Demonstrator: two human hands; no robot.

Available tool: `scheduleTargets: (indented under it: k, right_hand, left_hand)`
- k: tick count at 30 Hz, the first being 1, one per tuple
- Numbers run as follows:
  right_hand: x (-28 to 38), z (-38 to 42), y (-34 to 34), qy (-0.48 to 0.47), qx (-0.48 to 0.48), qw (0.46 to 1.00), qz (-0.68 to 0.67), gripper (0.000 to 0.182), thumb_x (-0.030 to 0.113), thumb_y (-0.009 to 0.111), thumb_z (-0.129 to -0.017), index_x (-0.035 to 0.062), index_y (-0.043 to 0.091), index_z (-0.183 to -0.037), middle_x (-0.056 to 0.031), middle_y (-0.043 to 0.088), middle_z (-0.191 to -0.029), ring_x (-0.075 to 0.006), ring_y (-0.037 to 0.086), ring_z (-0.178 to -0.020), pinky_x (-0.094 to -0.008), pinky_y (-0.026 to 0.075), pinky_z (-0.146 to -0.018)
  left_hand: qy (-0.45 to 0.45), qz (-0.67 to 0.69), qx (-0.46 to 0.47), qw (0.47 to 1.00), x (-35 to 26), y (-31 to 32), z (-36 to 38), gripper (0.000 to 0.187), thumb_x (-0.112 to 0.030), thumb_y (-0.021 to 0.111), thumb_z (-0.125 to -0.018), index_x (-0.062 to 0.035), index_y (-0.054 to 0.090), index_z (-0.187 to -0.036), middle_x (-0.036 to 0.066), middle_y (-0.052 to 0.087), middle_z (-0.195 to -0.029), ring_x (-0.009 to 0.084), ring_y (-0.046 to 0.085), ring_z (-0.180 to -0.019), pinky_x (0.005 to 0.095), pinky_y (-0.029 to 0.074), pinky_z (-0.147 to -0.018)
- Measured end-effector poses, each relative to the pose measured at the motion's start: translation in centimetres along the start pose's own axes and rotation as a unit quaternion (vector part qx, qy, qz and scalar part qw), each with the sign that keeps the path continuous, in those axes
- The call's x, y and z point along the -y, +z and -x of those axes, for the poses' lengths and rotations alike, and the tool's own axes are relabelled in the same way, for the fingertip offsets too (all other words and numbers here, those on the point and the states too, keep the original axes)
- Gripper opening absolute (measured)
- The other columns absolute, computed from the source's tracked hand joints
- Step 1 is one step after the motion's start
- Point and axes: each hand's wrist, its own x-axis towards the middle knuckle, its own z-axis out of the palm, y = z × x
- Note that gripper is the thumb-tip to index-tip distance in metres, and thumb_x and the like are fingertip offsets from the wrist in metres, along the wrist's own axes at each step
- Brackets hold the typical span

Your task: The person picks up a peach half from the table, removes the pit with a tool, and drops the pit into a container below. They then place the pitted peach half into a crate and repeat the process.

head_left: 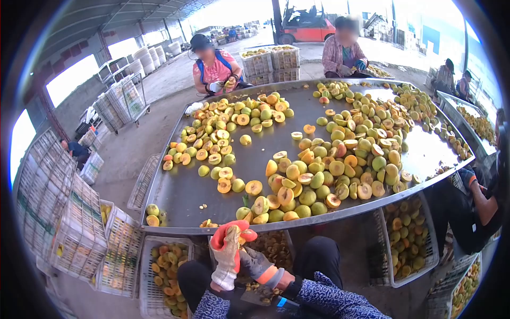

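Just past the near edge of the metal table (175, 204), my left hand (227, 254), in a red and white glove, is closed around a piece of yellow fruit (241, 241). My right hand (260, 266), in a grey glove with an orange band, is closed against it from the lower right; what its fingers hold is hidden. Halved yellow-green fruits (303, 191) lie heaped on the table beyond my hands. Below them, between my knees, a crate (271, 244) holds small brownish pieces.
Crates of fruit stand beside my legs, at left (149, 287) and right (433, 258). Two people (220, 69) (342, 53) sit across the table; a co-worker's arm (481, 199) is at right. Stacked crates (79, 234) rise at left. A red forklift (305, 33) stands behind.
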Motion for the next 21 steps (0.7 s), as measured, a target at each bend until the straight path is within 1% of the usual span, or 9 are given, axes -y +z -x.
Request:
scheduleTargets:
  k: [3,7,9,11,15,18,19,20,21]
  right_hand:
    - [3.0,-0.7,-1.9,0.253,0.083,0.913,-0.309,0.021,0.018,0.052,-0.101,0.007,0.059,-0.118,-0.0165,0.064,-0.107,-0.0345,0.065,-0.095,-0.0398,0.054,-0.083]
    - [2.1,-0.8,-1.9,0.122,0.077,0.977,-0.157,0.025,0.015,0.057,-0.096,0.0087,0.059,-0.12,-0.0165,0.064,-0.112,-0.0367,0.066,-0.099,-0.0425,0.054,-0.086]
    - [1.4,-0.9,-1.5,-0.071,0.033,0.996,0.049,0.027,0.016,0.057,-0.096,0.0099,0.059,-0.122,-0.0163,0.064,-0.115,-0.0366,0.065,-0.1,-0.043,0.053,-0.088]
    - [1.1,-0.9,-1.0,-0.074,0.028,0.997,0.012,0.028,0.015,0.057,-0.096,0.0108,0.058,-0.123,-0.0169,0.062,-0.117,-0.0386,0.065,-0.102,-0.0439,0.054,-0.088]
    - [0.7,-1.1,-0.8,-0.085,0.03,0.995,0.032,0.032,0.017,0.059,-0.095,0.0122,0.057,-0.127,-0.0192,0.06,-0.121,-0.0429,0.063,-0.106,-0.0461,0.055,-0.088]
    - [1.4,-1.8,-1.0,-0.115,-0.016,0.993,0.013,0.024,0.028,0.061,-0.098,0.0123,0.06,-0.117,-0.0121,0.063,-0.104,-0.0316,0.066,-0.091,-0.0394,0.055,-0.076]
    - [1.7,-1.7,-1.7,0.039,0.046,0.979,-0.196,0.022,0.032,0.06,-0.1,0.013,0.061,-0.111,-0.0083,0.061,-0.096,-0.026,0.064,-0.083,-0.0353,0.052,-0.07]
    - [3.0,-1.6,-3.3,0.189,0.105,0.894,-0.392,0.024,0.037,0.059,-0.101,0.0137,0.061,-0.105,-0.0046,0.059,-0.088,-0.0204,0.062,-0.076,-0.0313,0.049,-0.064]
    - [4.9,-1.6,-4.6,0.326,0.156,0.745,-0.561,0.027,0.041,0.059,-0.103,0.0144,0.061,-0.1,-0.0008,0.057,-0.08,-0.0148,0.06,-0.068,-0.0272,0.047,-0.059]
  left_hand:
    - [0.023,0.011,0.015,1.0,0.1,-0.6,-0.2,0.03,-0.022,0.066,-0.101,0.0048,0.068,-0.114,0.015,0.075,-0.099,0.0274,0.075,-0.081,0.0409,0.061,-0.081]
    - [0.033,0.011,0.014,0.999,-0.8,0.2,-0.2,0.031,-0.023,0.066,-0.101,0.0051,0.068,-0.114,0.016,0.075,-0.099,0.028,0.075,-0.08,0.0411,0.06,-0.082]
    - [0.003,0.052,0.008,0.999,-1.5,0.6,-0.1,0.032,-0.025,0.066,-0.102,0.0052,0.068,-0.113,0.016,0.075,-0.097,0.0285,0.075,-0.08,0.0413,0.06,-0.083]
    - [-0.039,0.114,0.008,0.993,-2.4,0.9,-0.1,0.033,-0.025,0.066,-0.102,0.0054,0.068,-0.113,0.016,0.075,-0.095,0.0291,0.075,-0.08,0.0417,0.06,-0.084]
    - [-0.015,0.033,0.017,0.999,-1.4,0.0,-0.4,0.035,-0.028,0.066,-0.102,0.0055,0.068,-0.112,0.016,0.075,-0.091,0.0286,0.075,-0.08,0.0424,0.06,-0.085]
    - [0.018,-0.002,0.049,0.999,-1.1,-0.3,-0.8,0.038,-0.03,0.066,-0.102,0.0063,0.068,-0.112,0.016,0.075,-0.088,0.0279,0.075,-0.081,0.0415,0.06,-0.084]
    - [0.021,-0.005,0.061,0.998,-1.1,-0.4,-0.8,0.039,-0.031,0.066,-0.102,0.0066,0.069,-0.111,0.016,0.075,-0.087,0.0277,0.075,-0.081,0.041,0.06,-0.084]
    - [0.024,-0.008,0.072,0.997,-1.2,-0.4,-0.9,0.04,-0.032,0.066,-0.102,0.0068,0.069,-0.111,0.016,0.075,-0.086,0.0275,0.075,-0.081,0.0404,0.06,-0.083]
    - [0.032,-0.014,0.094,0.995,-1.5,-0.3,-0.9,0.04,-0.032,0.066,-0.102,0.007,0.069,-0.11,0.016,0.075,-0.086,0.0276,0.075,-0.081,0.0399,0.06,-0.082]
